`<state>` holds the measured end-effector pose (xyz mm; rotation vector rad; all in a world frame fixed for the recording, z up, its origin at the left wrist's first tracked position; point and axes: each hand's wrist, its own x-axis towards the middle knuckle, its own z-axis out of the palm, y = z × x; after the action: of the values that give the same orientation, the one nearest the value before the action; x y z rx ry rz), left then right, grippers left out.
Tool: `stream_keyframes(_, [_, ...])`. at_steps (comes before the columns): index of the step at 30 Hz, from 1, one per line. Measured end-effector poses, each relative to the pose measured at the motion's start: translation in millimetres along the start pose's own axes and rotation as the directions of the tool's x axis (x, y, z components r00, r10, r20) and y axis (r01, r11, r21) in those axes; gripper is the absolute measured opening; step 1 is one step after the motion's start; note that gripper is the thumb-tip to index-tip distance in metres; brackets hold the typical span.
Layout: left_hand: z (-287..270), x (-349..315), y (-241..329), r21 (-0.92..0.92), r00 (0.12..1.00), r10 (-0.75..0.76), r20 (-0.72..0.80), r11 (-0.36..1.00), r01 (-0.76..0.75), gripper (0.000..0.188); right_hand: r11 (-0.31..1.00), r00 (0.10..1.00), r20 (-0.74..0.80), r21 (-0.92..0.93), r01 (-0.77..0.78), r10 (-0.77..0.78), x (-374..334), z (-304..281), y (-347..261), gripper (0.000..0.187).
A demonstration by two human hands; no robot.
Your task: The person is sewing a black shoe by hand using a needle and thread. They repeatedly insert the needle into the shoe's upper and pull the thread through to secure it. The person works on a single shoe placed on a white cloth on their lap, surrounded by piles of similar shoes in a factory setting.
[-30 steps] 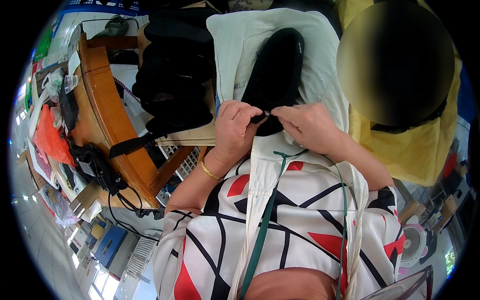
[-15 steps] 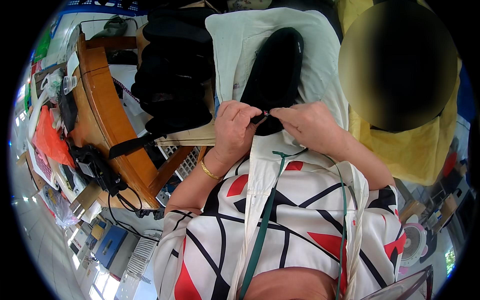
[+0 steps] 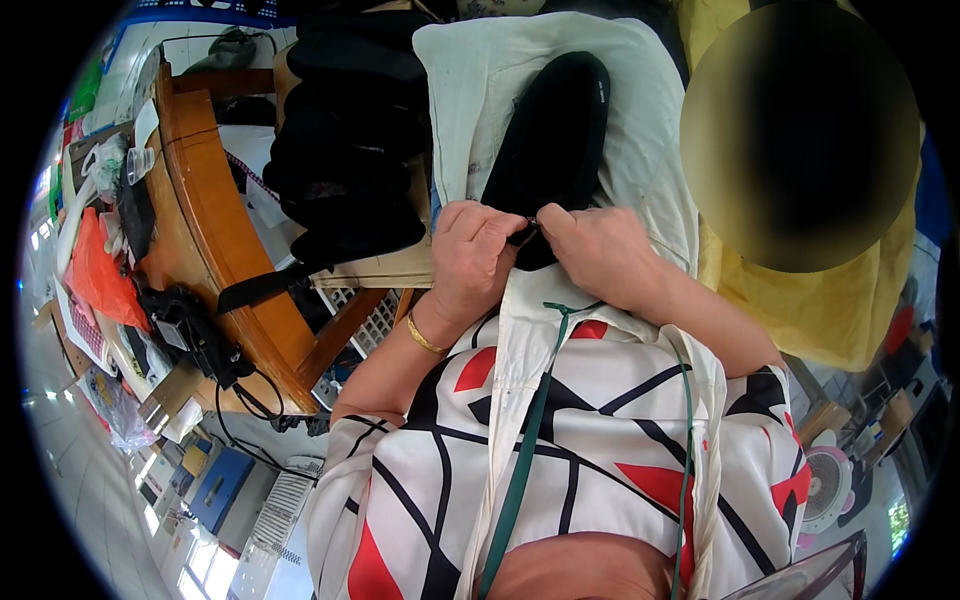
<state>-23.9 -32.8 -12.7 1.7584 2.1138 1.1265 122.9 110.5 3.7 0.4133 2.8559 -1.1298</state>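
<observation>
Nearest is a white blouse [image 3: 420, 510] with black lines and red patches, under a cream cloth apron [image 3: 522, 325] with green ties. Beyond it lies a white cloth [image 3: 645, 130], bearing a long, oval black fabric piece [image 3: 553, 145], its near end between the hands. Left of the cloth are stacked soft black fabric pieces [image 3: 350, 150] and a curved orange-brown wooden frame [image 3: 205, 200]; right, a yellow cloth [image 3: 820, 315]. A blue plastic basket [image 3: 205, 12] shows at the far left.

Both wrists angle inward. The left hand [image 3: 470, 255] and right hand [image 3: 605, 255], fingers curled, pinch the piece's near end, fingertips almost meeting; the small detail between them is unclear.
</observation>
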Motion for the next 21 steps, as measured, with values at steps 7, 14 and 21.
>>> stream_keyframes(7, [-1.5,-2.8,8.7,-0.01,0.994,-0.098,-0.058,0.995,0.097,0.03,0.998,0.995,-0.087,0.045,-0.042,0.046,-7.8,16.9,2.7,0.013])
stream_keyframes(14, [6.3,-10.0,3.2,-0.128,0.979,-0.194,-0.064,0.974,0.184,0.029,0.945,0.98,-0.062,0.282,-0.166,0.191,-2.5,20.8,0.9,0.016])
stream_keyframes(21, [5.3,-8.2,1.1,-0.19,0.986,-0.16,-0.034,0.97,0.151,0.033,0.788,0.967,-0.036,0.588,-0.183,0.251,15.4,6.9,-5.9,0.02])
